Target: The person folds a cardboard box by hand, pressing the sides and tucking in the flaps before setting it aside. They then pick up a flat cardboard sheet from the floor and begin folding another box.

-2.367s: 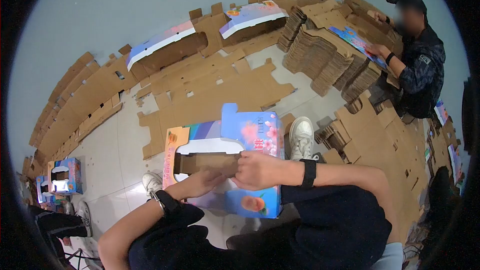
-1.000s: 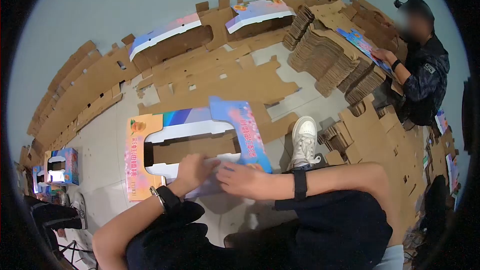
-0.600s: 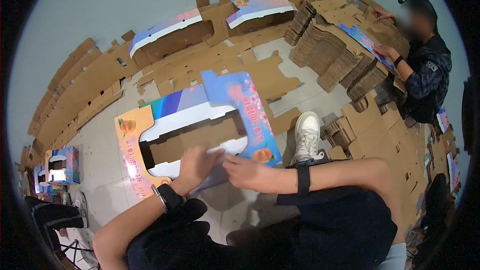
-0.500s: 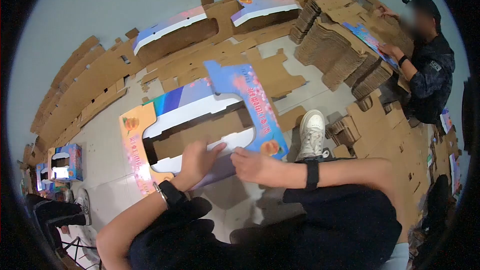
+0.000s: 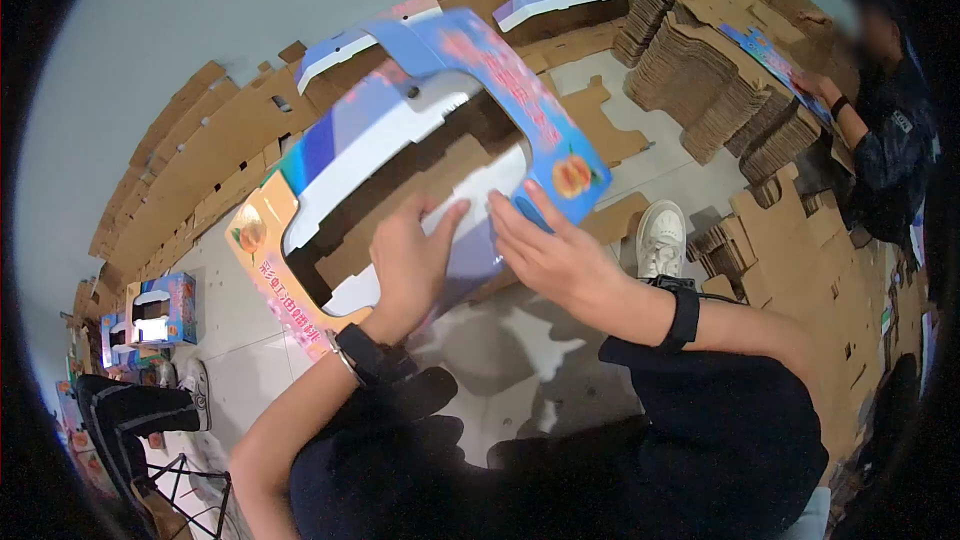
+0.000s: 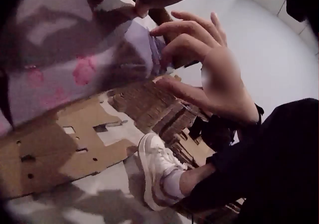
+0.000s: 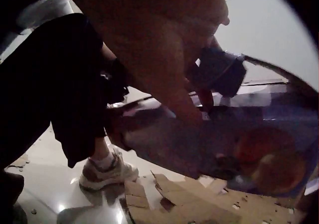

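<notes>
A printed cardboard fruit box [image 5: 505, 90], with blue and orange ends and peach pictures, is tilted up in front of me in the head view. Its top has a wide cut-out with white flaps [image 5: 370, 180]. My left hand [image 5: 405, 260] grips the near edge of the cut-out, thumb up and fingers partly hidden. At the near right corner, my right hand [image 5: 560, 265] reaches with fairly straight, spread fingers to a blue flap [image 5: 530, 212] and the lilac near side. The left wrist view shows the right hand's fingers [image 6: 184, 42] at the box edge.
Flat brown cardboard [image 5: 230, 120] lines the wall, and stacked sheets [image 5: 690, 80] stand at back right. A person [image 5: 885, 130] works at that stack. Finished-looking boxes [image 5: 165, 310] sit at left beside another person's leg [image 5: 125, 410]. My white shoe [image 5: 662, 240] is on the tiled floor.
The box has risen from near the floor, swung away and tilted, its right end higher. My right hand has gone from pinching fingers at the near edge to spread fingers by the corner flap.
</notes>
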Tool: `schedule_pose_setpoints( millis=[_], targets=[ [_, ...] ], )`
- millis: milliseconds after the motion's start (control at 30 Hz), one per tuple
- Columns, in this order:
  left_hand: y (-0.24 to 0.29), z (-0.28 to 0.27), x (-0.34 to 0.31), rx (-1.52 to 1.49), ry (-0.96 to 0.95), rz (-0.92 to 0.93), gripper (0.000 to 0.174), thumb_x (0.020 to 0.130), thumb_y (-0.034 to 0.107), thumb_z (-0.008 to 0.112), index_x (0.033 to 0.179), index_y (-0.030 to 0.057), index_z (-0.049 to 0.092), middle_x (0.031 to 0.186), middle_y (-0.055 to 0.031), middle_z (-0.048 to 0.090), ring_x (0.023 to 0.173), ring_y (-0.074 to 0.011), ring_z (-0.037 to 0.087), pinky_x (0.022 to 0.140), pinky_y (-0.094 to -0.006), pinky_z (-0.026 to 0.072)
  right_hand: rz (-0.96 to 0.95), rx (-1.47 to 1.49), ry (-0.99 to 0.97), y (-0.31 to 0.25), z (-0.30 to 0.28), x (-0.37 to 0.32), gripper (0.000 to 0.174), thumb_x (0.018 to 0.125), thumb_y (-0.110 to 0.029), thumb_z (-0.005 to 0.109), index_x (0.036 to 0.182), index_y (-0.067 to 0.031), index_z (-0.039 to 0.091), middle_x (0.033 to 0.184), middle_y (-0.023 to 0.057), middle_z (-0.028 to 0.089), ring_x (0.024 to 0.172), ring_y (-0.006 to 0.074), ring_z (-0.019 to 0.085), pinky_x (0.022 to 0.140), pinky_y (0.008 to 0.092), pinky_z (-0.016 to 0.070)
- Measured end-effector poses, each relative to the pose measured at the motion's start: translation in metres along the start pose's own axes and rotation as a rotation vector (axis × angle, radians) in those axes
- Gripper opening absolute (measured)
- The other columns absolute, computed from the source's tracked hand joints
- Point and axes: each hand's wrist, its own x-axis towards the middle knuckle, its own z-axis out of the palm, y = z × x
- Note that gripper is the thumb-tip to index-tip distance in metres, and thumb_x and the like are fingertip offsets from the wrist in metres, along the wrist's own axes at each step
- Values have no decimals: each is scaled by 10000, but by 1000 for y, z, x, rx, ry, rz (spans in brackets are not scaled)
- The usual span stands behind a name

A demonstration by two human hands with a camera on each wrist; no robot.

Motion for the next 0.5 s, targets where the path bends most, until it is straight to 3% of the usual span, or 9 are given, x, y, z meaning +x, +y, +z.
schedule_pose_setpoints(
  millis=[33,67,133,200,233,333,400,467,500],
  targets=[
    [-2,2,5,-132,55,66,406,808,373,678,758,-22,601,669,-238,584,633,-397,571,596,-422,437,24,53,36,-6,-2,3,253,752,-195,523,932,-45,619,1151,131,547,1215,249,439,1097,488,231],
    [-4,3,11,-194,113,151,401,828,340,670,729,-37,575,568,-183,521,518,-297,515,532,-392,396,47,109,74,-14,-5,7,277,762,-200,515,964,-39,615,1165,125,546,1235,250,424,1092,485,241],
    [-1,2,23,-343,106,109,412,856,324,651,692,-38,543,517,-87,434,490,-142,401,479,-332,335,-34,77,137,-32,-1,10,305,761,-200,520,1000,-29,604,1167,117,543,1222,238,419,1082,459,262],
    [3,-2,26,-450,46,-28,418,885,320,625,656,-14,522,535,-6,396,538,-60,332,463,-285,279,55,500,198,-39,-1,12,272,767,-195,512,968,-36,605,1179,104,532,1170,226,436,1067,421,287],
    [6,-4,24,-531,1,-89,434,907,339,595,626,24,495,542,29,411,531,-54,325,461,-272,266,76,541,191,-34,-2,9,260,748,-185,544,952,-35,602,1135,89,527,1096,224,463,1045,384,308],
    [-9,9,18,-618,-14,-140,453,925,362,563,616,41,477,541,40,404,523,-50,313,452,-258,253,51,773,57,-23,-3,-2,313,702,-257,610,949,-65,625,1038,55,530,1064,206,458,984,338,322],
    [-32,19,17,-613,-43,-154,467,936,386,533,619,48,481,539,31,421,486,-52,344,437,-245,276,41,776,32,-24,3,-9,299,694,-263,626,922,-68,622,1000,53,526,1028,206,467,949,333,334],
    [-37,20,10,-661,-129,-335,458,944,388,514,634,51,494,554,14,457,454,-71,392,434,-244,319,25,780,14,-25,7,-14,288,686,-269,643,894,-71,619,962,51,522,992,205,475,915,328,346],
    [-39,20,8,-671,-137,-337,429,948,377,505,697,29,533,564,-13,495,454,-96,475,431,-253,402,52,770,9,-26,7,-16,248,707,-264,636,858,-68,620,941,53,523,969,204,481,897,331,350]
  ],
)
